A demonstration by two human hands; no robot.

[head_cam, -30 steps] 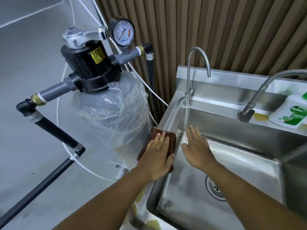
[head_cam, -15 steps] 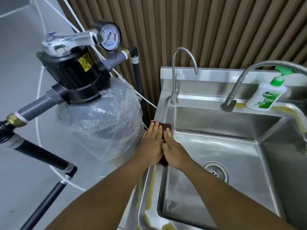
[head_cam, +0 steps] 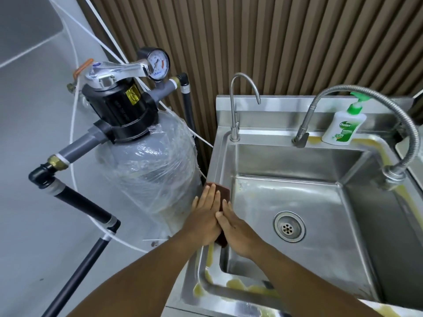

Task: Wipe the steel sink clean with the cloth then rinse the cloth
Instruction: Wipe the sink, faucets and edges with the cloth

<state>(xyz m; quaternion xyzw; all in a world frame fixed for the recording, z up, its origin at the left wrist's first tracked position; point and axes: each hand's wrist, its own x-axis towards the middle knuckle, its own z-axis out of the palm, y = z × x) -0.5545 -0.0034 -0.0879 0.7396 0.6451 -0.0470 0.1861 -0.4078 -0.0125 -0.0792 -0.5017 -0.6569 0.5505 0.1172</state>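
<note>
Down at the left rim of the sink (head_cam: pixel 309 202). Pressing the cloth (head_cam: pixel 223 193) flat there with the left hand (head_cam: pixel 204 216), fingers straight and close together, nothing curled round it. Dark brown, draped over that rim, showing past the fingertips and again just below the palm. Right hand (head_cam: pixel 238 234) laid alongside, fingers straight too, tips on the cloth's inner edge, thumb side touching the left hand, palm over the basin's left wall. No pinch from either hand, only flat pressure. Yellow smears (head_cam: pixel 233 283) along the front rim, more up the left and right rims. Drain (head_cam: pixel 289 226) mid-basin, well apart from both hands. Slim tap (head_cam: pixel 235 106) at the back left corner. Hose tap (head_cam: pixel 389 115) arching in from the right, nozzle on the back ledge, soap bottle (head_cam: pixel 343 126) just beside it. Left of the sink, close by the left hand, a plastic-wrapped tank (head_cam: pixel 146 170) with a gauge (head_cam: pixel 158 64) on top.
</note>
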